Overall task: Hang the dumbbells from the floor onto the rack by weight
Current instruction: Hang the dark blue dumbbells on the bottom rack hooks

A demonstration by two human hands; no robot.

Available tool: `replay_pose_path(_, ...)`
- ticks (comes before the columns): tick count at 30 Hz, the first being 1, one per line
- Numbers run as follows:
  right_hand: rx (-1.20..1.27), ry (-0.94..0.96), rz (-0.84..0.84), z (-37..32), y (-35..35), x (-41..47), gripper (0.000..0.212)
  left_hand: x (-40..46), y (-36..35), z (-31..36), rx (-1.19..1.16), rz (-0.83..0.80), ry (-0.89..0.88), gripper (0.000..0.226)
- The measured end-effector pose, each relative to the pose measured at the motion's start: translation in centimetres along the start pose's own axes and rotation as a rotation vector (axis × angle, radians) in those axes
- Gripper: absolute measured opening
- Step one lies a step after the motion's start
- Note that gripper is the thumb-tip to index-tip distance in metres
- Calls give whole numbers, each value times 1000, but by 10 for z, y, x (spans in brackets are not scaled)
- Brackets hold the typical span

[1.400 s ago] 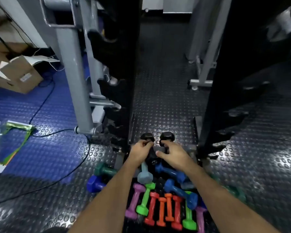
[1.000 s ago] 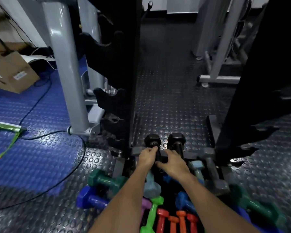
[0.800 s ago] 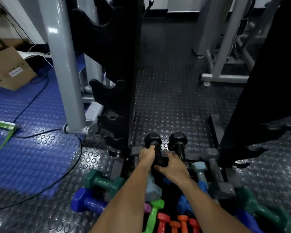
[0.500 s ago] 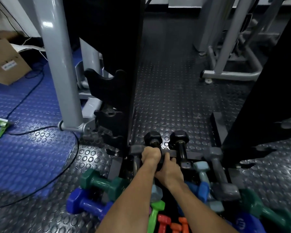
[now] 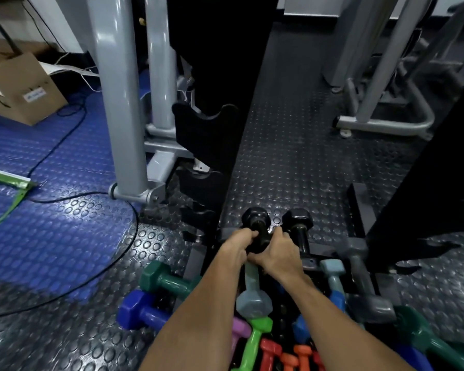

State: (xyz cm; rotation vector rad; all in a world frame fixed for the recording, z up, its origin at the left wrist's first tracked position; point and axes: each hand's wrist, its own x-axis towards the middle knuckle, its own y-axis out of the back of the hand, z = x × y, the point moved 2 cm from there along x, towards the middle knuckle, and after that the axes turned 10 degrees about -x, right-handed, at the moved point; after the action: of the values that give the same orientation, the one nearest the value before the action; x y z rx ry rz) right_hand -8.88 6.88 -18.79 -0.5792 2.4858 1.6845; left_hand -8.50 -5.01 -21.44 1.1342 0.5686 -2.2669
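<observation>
Gripping the left black dumbbell (image 5: 255, 223) with both hands, left (image 5: 239, 243) and right (image 5: 277, 254) closed round its handle on the floor by the rack (image 5: 217, 124) foot, you lift straight and keep wrists firm: it's likely heavy.

Two dumbbells (image 5: 276, 226) side by side at far centre; rack upright (image 5: 220, 103) far-left; dumbbell cluster (image 5: 255, 303) near.

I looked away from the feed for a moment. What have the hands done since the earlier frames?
Both hands have closed together on the left black dumbbell: the right hand slid over to join the left hand on its handle. The other black dumbbell and the colored ones have not moved.
</observation>
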Motion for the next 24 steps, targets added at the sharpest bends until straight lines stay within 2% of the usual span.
replay_pose_path(2,-31,22,-12,-2,7,6,77,-1,3,1,-68,-41,34,14)
replay_pose_path(6,-40,79,1,3,28,12,77,-10,-9,4,-122,-114,28,26)
replay_pose_path(10,-48,149,32,15,52,-2,70,-32,-20,1,-187,-192,-14,12)
replay_pose_path(13,-74,184,24,14,78,-23,72,-53,-20,-2,-256,-251,-16,30)
replay_pose_path(17,-197,298,-89,-2,108,-54,68,-82,-14,-16,-449,-220,23,38)
replay_pose_path(21,-285,394,-200,-15,108,-86,68,-111,-2,-46,-618,-164,91,35)
replay_pose_path(24,-304,485,-260,-18,95,-102,70,-118,13,-69,-758,-27,66,36)
